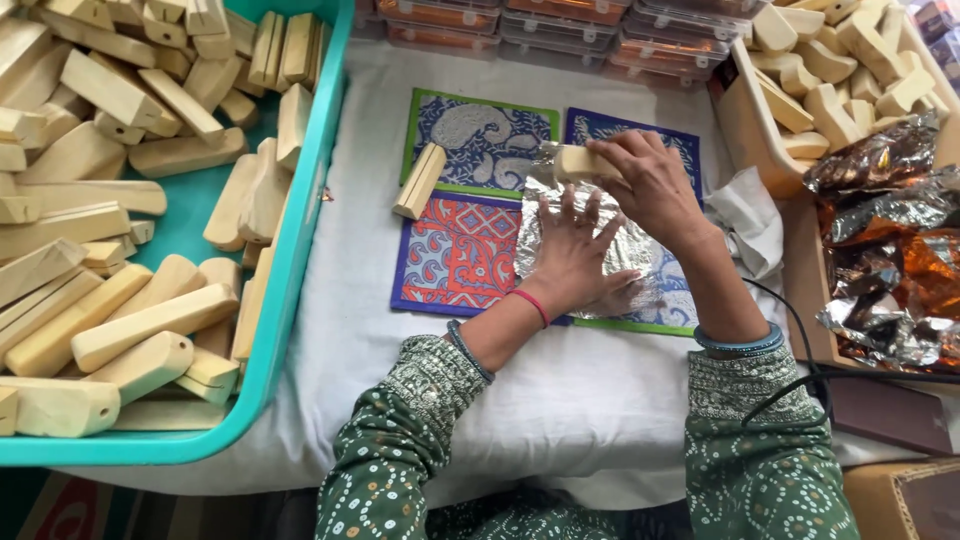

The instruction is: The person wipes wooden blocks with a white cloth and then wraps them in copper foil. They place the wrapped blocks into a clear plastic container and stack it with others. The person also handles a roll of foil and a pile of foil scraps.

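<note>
Left hand [572, 250] spread flat, pinning the thin silver foil sheet [625, 262] on the patterned mats [462, 250]; right hand [650, 180] pinches a small pale wooden block [580, 163] at the foil's far edge — block looks light, rigid, easily gripped by its long sides; foil flimsy, tear-prone.

I am looking down at a small craft workshop. A teal tray [300, 260] heaped with cut wooden blocks [130, 320] sits at the left, and a second bin of blocks [830, 60] at the right. Printed fabric mats [480, 140] lie on a white cloth-covered table [560, 400], with stacked clear plastic boxes [560, 30] behind.
</note>
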